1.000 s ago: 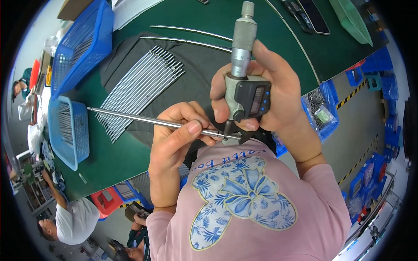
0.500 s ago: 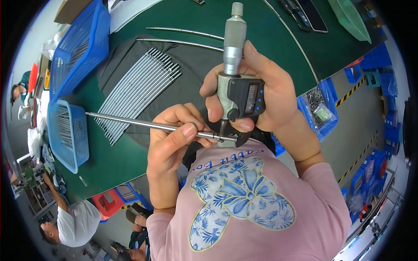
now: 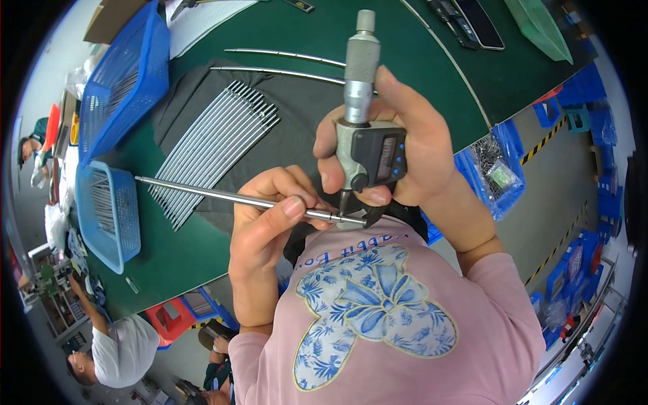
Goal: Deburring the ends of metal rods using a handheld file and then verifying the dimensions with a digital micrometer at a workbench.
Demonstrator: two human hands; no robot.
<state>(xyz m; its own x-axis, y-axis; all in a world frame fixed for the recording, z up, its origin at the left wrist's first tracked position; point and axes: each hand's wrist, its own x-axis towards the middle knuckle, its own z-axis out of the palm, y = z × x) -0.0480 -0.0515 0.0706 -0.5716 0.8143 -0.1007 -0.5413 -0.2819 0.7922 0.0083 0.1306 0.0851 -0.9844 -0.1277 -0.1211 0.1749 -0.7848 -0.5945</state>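
Observation:
My right hand [image 3: 422, 145] is closed round a digital micrometer [image 3: 349, 145], held upright with its thimble at the top and its display facing right. Between thumb and fingers, my left hand [image 3: 266, 233] pinches a thin metal rod [image 3: 206, 192] that slants down to the right. The rod's right end lies at the micrometer's jaws, under the spindle; whether both jaws touch it I cannot tell. Left of my hands, a row of similar steel rods [image 3: 212, 152] rests on a dark grey cloth [image 3: 297, 101]. Two more rods [image 3: 283, 70] lie apart, beyond the micrometer.
Blue baskets of rods, one large [image 3: 152, 74] and one lighter [image 3: 125, 219], stand at the table's left. A phone [image 3: 480, 23] and a green basket [image 3: 540, 30] are far right. A blue bin [image 3: 513, 138] of metal parts sits beyond the edge. Co-workers [image 3: 125, 351] are at lower left.
The rod's end has turned or shifted slightly at the jaws. Both hands keep their grip, and the table scene has shifted a little in view.

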